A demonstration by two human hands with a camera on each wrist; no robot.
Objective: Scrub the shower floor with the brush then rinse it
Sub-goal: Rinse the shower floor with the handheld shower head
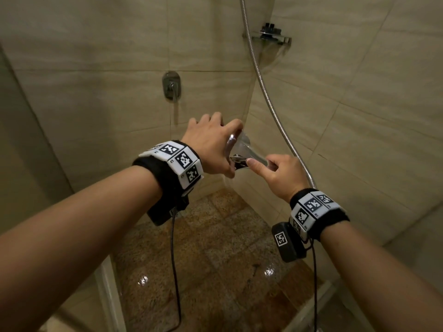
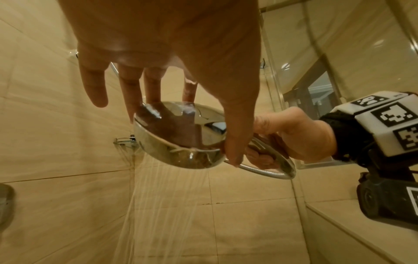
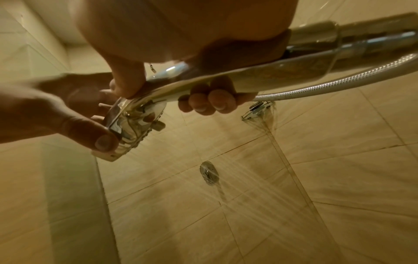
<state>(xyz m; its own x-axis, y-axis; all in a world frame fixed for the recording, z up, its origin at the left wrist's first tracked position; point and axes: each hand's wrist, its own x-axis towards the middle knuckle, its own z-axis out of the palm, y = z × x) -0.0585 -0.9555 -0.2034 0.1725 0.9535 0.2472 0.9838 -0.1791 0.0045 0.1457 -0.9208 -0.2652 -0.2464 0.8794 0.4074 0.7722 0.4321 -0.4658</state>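
Chrome shower head [image 1: 236,146], spraying, held between both hands over the wet speckled shower floor [image 1: 215,255]. Right hand [image 1: 275,174] wrapped round the handle, fingers [image 3: 203,101] curled underneath; left hand [image 1: 211,144] spread over the round face, thumb and fingers pinching its rim. Long axis running left to right, face tipped down toward the back corner. Only from the right wrist: a small lever on the rim by the left thumb, plus the wall valve [image 3: 209,172]. No brush anywhere in view.
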